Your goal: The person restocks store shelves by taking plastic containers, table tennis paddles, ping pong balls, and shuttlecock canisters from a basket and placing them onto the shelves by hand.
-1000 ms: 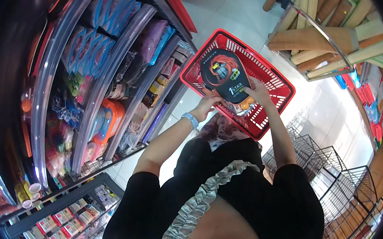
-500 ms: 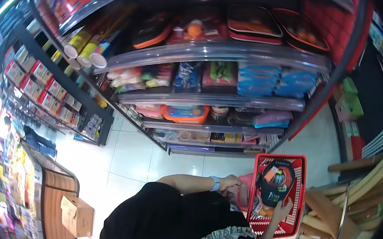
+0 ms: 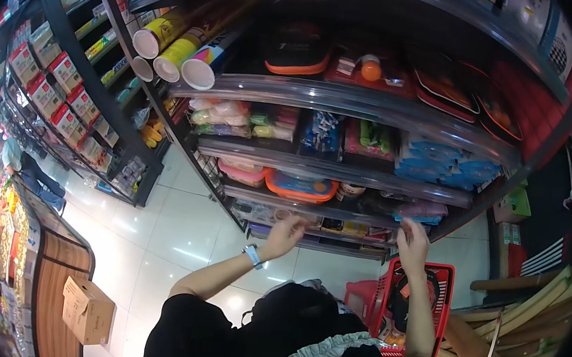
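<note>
My left hand (image 3: 283, 236), with a light blue band on its wrist, is raised before the lower shelves, its fingers curled loosely with no object visible in them. To the right, my right hand (image 3: 412, 242) is lifted above the red basket (image 3: 448, 279), fingers apart and holding nothing. The dark paddle case (image 3: 401, 299) lies in the basket, partly hidden by my right forearm. In front of both hands the shelves hold an orange-rimmed container (image 3: 300, 186) and blue packages (image 3: 444, 164).
Wooden pieces (image 3: 528, 329) fill a rack at the lower right. A cardboard box (image 3: 87, 311) stands at the lower left near a wood-panelled counter (image 3: 63, 259). A person (image 3: 32, 173) is at the far left. Yellow tubes (image 3: 173, 55) lie on an upper shelf.
My right hand has let go of the paddle case and risen out of the basket. My left hand has moved up toward the shelves. The view has turned to face the shelves.
</note>
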`<action>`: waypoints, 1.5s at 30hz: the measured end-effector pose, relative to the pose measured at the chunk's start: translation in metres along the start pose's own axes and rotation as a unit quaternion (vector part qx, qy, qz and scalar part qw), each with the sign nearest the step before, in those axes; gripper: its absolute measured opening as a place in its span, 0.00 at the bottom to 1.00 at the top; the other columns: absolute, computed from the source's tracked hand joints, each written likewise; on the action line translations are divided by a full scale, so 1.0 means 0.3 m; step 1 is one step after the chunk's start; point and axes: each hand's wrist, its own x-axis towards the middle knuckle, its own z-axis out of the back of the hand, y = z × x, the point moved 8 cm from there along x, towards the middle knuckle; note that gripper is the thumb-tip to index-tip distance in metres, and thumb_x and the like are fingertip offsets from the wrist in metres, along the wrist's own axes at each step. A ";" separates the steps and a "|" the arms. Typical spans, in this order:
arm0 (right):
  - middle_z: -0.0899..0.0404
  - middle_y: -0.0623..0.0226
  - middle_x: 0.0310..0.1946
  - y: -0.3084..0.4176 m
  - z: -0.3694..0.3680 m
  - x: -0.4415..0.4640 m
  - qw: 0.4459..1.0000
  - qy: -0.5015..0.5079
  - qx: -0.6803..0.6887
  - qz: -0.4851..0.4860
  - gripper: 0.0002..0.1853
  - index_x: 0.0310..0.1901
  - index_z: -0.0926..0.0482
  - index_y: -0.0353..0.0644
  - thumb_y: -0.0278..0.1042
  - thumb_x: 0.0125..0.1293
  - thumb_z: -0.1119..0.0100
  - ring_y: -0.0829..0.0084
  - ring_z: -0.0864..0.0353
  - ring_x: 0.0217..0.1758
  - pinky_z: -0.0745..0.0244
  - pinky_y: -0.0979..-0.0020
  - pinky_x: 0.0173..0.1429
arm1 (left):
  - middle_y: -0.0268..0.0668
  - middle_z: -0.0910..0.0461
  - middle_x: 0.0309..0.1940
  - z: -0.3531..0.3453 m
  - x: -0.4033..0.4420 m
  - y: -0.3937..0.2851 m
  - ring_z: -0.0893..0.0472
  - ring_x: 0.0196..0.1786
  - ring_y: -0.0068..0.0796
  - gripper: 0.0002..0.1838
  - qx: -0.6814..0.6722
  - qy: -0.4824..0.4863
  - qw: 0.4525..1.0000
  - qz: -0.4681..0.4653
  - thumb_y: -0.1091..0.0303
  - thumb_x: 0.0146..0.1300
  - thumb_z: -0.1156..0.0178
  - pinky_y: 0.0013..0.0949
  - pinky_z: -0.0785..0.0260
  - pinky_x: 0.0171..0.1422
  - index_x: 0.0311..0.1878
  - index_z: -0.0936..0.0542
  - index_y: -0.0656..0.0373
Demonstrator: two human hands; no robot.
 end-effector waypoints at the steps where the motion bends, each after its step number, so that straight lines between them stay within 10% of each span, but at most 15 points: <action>1: 0.21 0.57 0.42 0.127 -0.014 0.078 0.998 0.008 -0.021 0.060 0.14 0.49 0.23 0.35 0.23 0.60 0.43 0.62 0.20 0.44 0.27 0.68 0.50 | 0.44 0.20 0.41 0.082 0.024 -0.086 0.19 0.43 0.39 0.13 0.050 -0.017 0.998 -0.028 0.75 0.58 0.44 0.38 0.26 0.48 0.48 0.23 0.64; 6: 0.22 0.57 0.44 0.611 -0.089 0.352 0.953 -0.014 -0.059 0.297 0.16 0.48 0.23 0.37 0.27 0.57 0.39 0.55 0.23 0.49 0.28 0.62 0.53 | 0.45 0.25 0.51 0.443 0.078 -0.462 0.27 0.58 0.47 0.18 0.336 -0.155 0.868 -0.332 0.77 0.51 0.39 0.46 0.34 0.61 0.49 0.23 0.61; 13: 0.27 0.59 0.53 1.022 -0.273 0.586 0.847 -0.029 -0.156 0.507 0.22 0.52 0.25 0.40 0.33 0.55 0.35 0.57 0.30 0.58 0.35 0.58 0.60 | 0.43 0.29 0.61 0.838 0.103 -0.724 0.34 0.67 0.47 0.27 0.465 -0.293 0.730 -0.407 0.75 0.50 0.37 0.49 0.44 0.69 0.58 0.25 0.57; 22: 0.30 0.64 0.62 1.164 -0.593 0.897 0.825 0.183 -0.264 0.465 0.23 0.48 0.17 0.47 0.57 0.67 0.49 0.63 0.40 0.70 0.47 0.56 0.73 | 0.44 0.31 0.60 0.970 0.306 -0.788 0.33 0.65 0.44 0.24 0.618 -0.171 0.673 -0.369 0.67 0.53 0.37 0.45 0.41 0.67 0.55 0.26 0.57; 37: 0.31 0.62 0.62 1.123 -0.642 1.000 0.897 0.151 -0.288 0.298 0.22 0.47 0.16 0.49 0.56 0.68 0.51 0.61 0.37 0.68 0.41 0.54 0.68 | 0.42 0.30 0.61 1.027 0.317 -0.815 0.28 0.59 0.46 0.37 0.513 -0.208 0.750 -0.364 0.59 0.48 0.28 0.41 0.31 0.58 0.62 0.30 0.57; 45: 0.22 0.59 0.53 1.118 -0.566 0.995 0.934 0.131 -0.087 0.321 0.18 0.47 0.18 0.44 0.48 0.65 0.43 0.57 0.28 0.60 0.35 0.58 0.64 | 0.46 0.33 0.63 1.147 0.171 -0.830 0.33 0.66 0.47 0.36 0.550 -0.276 0.669 -0.417 0.65 0.49 0.31 0.47 0.43 0.69 0.64 0.31 0.58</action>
